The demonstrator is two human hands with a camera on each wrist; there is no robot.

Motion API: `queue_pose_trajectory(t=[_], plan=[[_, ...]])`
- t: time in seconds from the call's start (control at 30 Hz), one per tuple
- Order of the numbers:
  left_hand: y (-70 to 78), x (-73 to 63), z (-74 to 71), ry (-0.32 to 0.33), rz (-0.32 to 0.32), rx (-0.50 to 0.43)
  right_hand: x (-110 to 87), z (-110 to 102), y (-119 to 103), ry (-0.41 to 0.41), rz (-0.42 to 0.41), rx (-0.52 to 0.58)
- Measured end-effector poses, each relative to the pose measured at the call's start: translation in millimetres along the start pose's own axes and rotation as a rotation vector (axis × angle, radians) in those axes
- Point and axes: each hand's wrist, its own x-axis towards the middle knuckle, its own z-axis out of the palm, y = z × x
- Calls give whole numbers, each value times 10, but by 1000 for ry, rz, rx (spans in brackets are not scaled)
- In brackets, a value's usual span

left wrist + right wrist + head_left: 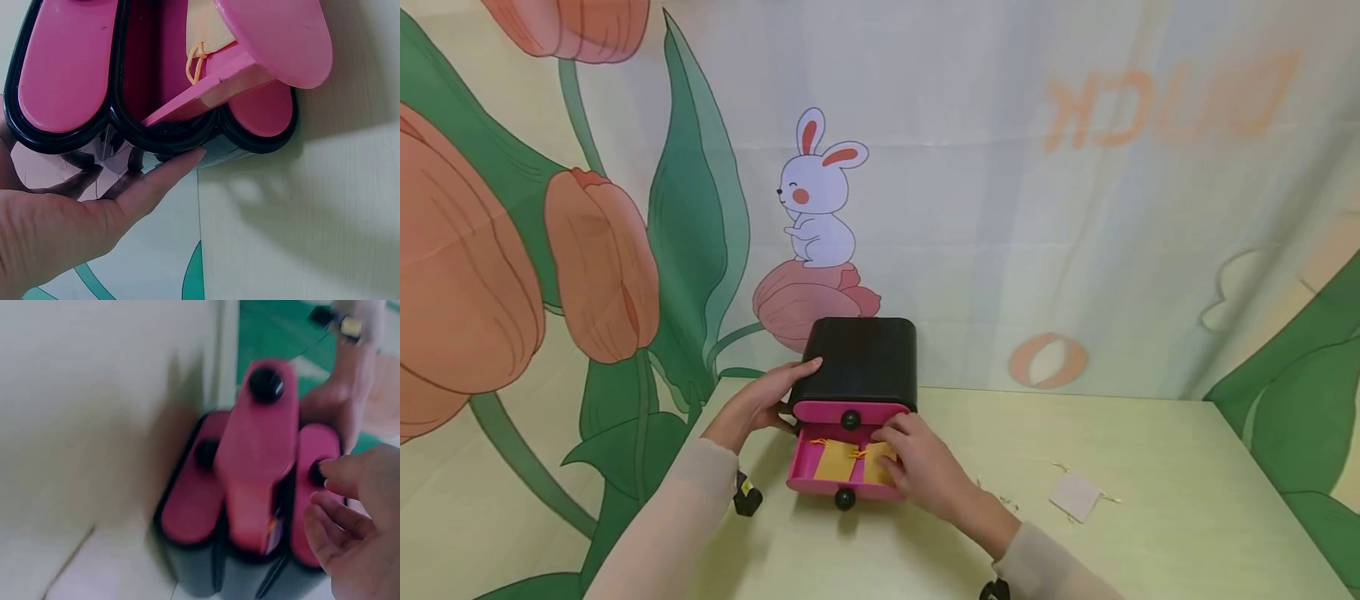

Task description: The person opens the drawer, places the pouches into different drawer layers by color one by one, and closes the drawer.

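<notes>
- Head view: my right hand (925,462), fingers loosely bent, nothing visibly gripped, over the right-hand yellow pouch (876,468); left-hand yellow pouch (837,462) beside it, both inside the open pink drawer (820,487). Hazard: a careless brush could bunch them.
- Left wrist view: my left hand (69,222), fingers fairly straight, braced against the black drawer unit (114,87). Hazard: lost bracing might let it skid; the loose orange cord (197,65) could snag.
- Right wrist view: blurred; fingertips apart, near the upper knob (315,474). Hazard: catching it when lifting.
</notes>
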Motion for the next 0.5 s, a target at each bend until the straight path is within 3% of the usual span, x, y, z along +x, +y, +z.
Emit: queue_pose_trajectory(t=[0.1, 0.23, 0.3, 0.37, 0.5], plan=[[-4, -7, -13, 1, 3, 0, -47, 28, -178, -44, 4, 216], [2, -8, -24, 9, 2, -5, -157, 248, -335, -220, 95, 509], [4, -5, -23, 14, 2, -3, -211, 400, -357, -291, 176, 568], [2, 0, -16, 19, -1, -9, -251, 548, -349, -301, 252, 581], [-13, 18, 2, 19, -5, -15, -273, 742, -311, -187, 370, 556]])
